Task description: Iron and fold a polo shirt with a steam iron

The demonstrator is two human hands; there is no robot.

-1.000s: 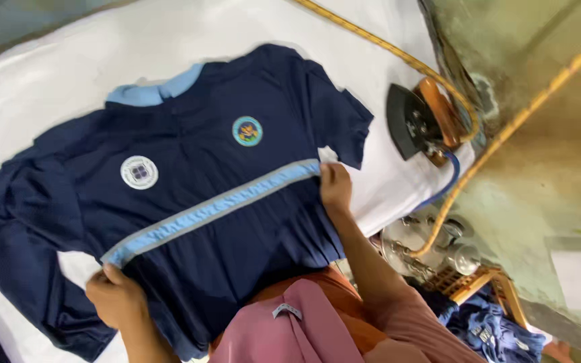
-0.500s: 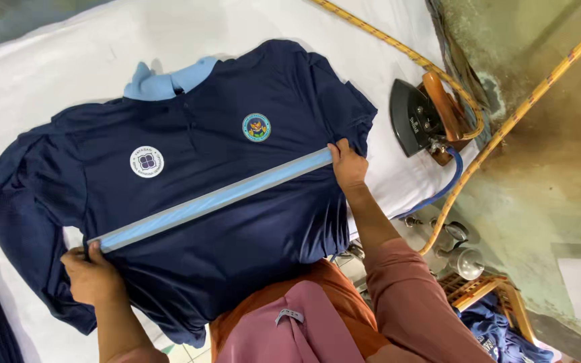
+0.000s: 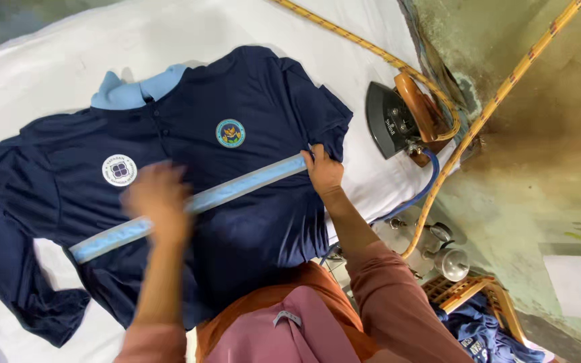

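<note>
Navy polo shirt (image 3: 189, 181) lies spread face up on the white padded surface (image 3: 55, 60), its light blue collar (image 3: 136, 91) toward the far edge and a light blue band (image 3: 196, 202) running across the chest. Two round badges sit above the band, a white one (image 3: 120, 169) and a green one (image 3: 230, 132). The right hand (image 3: 323, 171) rests at the shirt's side edge where the band ends, its fingers pressed together on the cloth there. The left hand (image 3: 159, 202) hovers over the middle of the band, too blurred to say how its fingers stand (it reads as a smear in the picture). One long sleeve (image 3: 15, 269) trails down toward the near edge of the surface. Just beyond the shirt's other sleeve, a dark iron (image 3: 398, 117) with a wooden handle stands tipped up at the surface's edge, a blue hose (image 3: 425, 188) leading from it. Lower down, a wicker basket (image 3: 469, 292) sits on the floor with blue garments (image 3: 485, 336) heaped in and around it.
</note>
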